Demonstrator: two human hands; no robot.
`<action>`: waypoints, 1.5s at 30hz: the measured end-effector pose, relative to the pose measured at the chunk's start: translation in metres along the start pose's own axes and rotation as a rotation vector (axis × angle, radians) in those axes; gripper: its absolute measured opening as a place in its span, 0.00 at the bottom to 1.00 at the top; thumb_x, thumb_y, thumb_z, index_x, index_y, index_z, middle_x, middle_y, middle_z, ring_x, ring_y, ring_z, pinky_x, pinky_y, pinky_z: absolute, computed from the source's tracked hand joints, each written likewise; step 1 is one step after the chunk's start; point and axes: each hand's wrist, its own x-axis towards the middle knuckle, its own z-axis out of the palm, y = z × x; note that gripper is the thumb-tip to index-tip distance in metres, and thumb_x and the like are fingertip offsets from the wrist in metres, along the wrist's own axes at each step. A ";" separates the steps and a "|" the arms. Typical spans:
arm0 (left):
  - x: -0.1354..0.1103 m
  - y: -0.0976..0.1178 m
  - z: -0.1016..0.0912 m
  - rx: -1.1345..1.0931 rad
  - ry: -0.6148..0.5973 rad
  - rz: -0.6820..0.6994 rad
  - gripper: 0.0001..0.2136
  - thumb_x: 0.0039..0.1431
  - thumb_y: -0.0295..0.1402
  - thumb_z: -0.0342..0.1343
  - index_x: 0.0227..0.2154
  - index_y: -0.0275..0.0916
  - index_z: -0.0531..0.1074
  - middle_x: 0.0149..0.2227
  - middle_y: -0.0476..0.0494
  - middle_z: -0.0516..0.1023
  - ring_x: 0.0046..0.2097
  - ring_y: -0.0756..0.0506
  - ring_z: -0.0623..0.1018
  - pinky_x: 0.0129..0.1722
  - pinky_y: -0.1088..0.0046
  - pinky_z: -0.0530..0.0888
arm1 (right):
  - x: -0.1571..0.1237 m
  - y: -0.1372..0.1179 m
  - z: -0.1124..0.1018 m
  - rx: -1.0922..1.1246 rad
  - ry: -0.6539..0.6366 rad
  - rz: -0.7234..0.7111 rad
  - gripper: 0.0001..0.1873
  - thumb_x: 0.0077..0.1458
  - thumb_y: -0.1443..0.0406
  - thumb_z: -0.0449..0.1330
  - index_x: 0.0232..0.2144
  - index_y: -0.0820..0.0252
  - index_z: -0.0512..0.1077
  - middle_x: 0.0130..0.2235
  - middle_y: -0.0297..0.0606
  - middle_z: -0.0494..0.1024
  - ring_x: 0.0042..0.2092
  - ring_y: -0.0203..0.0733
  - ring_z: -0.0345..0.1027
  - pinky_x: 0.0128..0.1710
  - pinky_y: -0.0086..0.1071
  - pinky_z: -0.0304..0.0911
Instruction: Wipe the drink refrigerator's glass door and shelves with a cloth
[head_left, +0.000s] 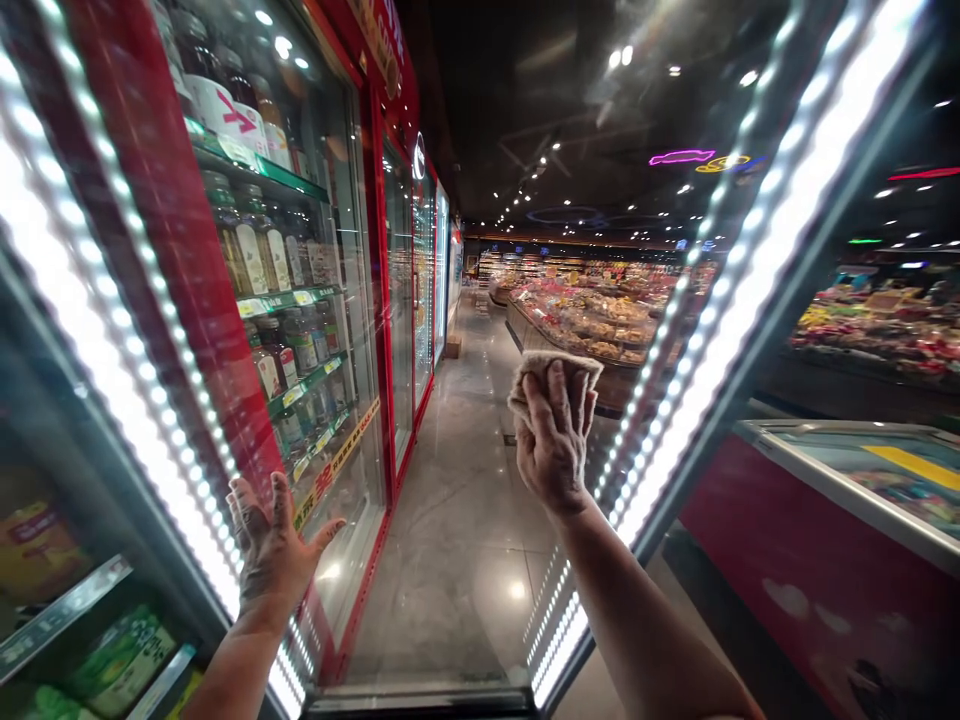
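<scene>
My right hand (553,455) presses a folded beige cloth (561,363) against the clear pane of a glass door; the fingers lie over the cloth, covering most of it. Lower on the left, my left hand (276,555) is spread with the thumb out and holds nothing. It is beside the bright left LED strip (161,430), and its palm seems to rest on the glass, though the contact is hard to make out. Another lit LED strip (720,340) slants along the right side. The dark bottom frame (420,702) of the door crosses below, between my forearms.
Red-framed coolers (386,400) with bottles on shelves line the left of the aisle (457,520). Green packages (120,655) lie on a shelf at lower left. A chest freezer (757,530) stands at right. Farther back is a long produce display (585,315).
</scene>
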 end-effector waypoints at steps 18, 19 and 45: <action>-0.005 -0.003 0.003 0.039 0.128 0.150 0.51 0.59 0.48 0.63 0.74 0.44 0.35 0.76 0.32 0.22 0.75 0.25 0.33 0.70 0.34 0.52 | 0.010 -0.053 0.021 0.028 -0.075 -0.160 0.28 0.68 0.65 0.56 0.69 0.52 0.64 0.70 0.41 0.65 0.75 0.52 0.43 0.74 0.55 0.42; -0.005 -0.003 0.001 0.038 0.128 0.157 0.50 0.60 0.46 0.63 0.74 0.45 0.36 0.76 0.32 0.23 0.76 0.26 0.33 0.70 0.35 0.53 | 0.007 -0.055 0.022 0.038 -0.109 -0.201 0.28 0.68 0.65 0.56 0.68 0.50 0.64 0.70 0.39 0.66 0.75 0.50 0.45 0.74 0.53 0.41; -0.007 -0.009 0.000 -0.018 0.212 0.180 0.49 0.58 0.42 0.65 0.74 0.40 0.40 0.76 0.25 0.41 0.76 0.29 0.47 0.68 0.40 0.62 | 0.018 -0.136 0.058 0.171 -0.190 -0.398 0.32 0.68 0.65 0.57 0.71 0.44 0.59 0.70 0.32 0.65 0.74 0.43 0.49 0.77 0.45 0.27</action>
